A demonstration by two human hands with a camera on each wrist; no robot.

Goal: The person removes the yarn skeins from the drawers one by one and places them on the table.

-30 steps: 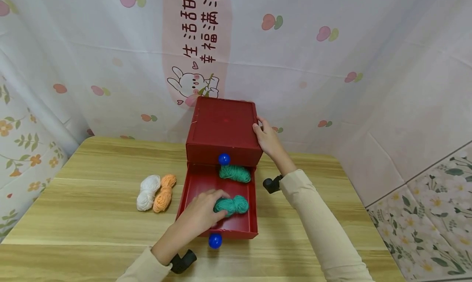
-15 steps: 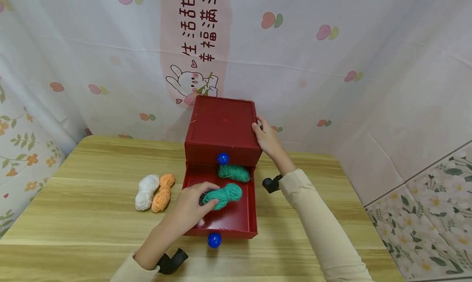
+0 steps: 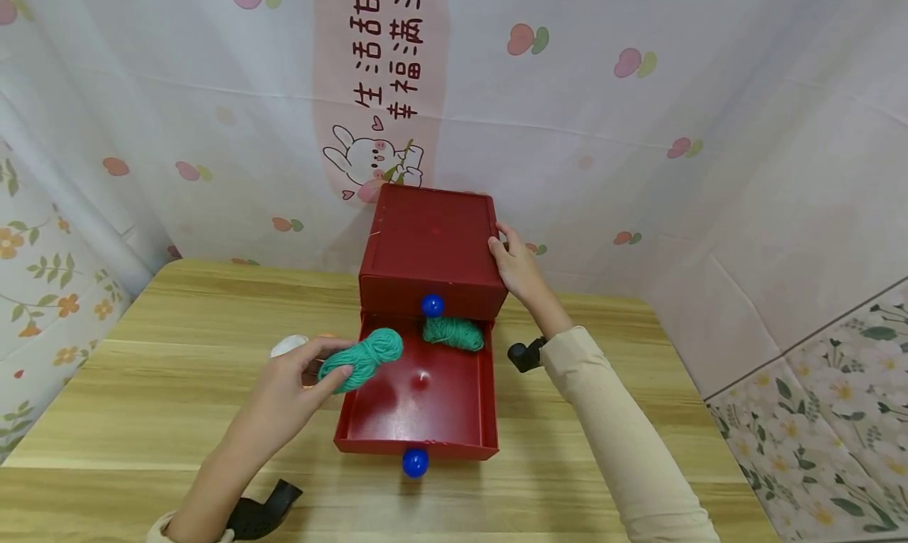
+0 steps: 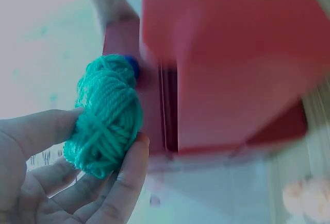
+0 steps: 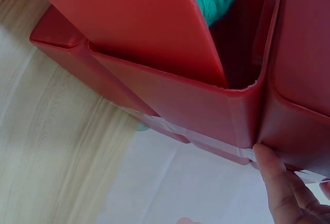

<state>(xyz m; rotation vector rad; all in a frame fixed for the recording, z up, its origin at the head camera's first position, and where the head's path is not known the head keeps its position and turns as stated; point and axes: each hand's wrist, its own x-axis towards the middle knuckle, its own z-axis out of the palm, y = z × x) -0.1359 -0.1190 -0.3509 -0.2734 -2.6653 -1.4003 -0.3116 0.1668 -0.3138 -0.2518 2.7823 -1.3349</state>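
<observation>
My left hand holds a skein of teal yarn above the left edge of the pulled-out lower drawer. In the left wrist view, thumb and fingers pinch the lower half of the skein. A second teal skein lies at the back of that drawer, partly under the upper drawer. My right hand rests on the right side of the red drawer box, thumb at the top edge. In the right wrist view its fingertips touch the box wall.
A white yarn skein and an orange one lie on the wooden table, mostly hidden behind my left hand. Blue ball knobs stick out from the drawer fronts. A patterned curtain hangs behind the box.
My left hand has lifted the teal skein from the front of the lower drawer and carried it leftward, now in front of the white and orange skeins. My right hand stays on the box.
</observation>
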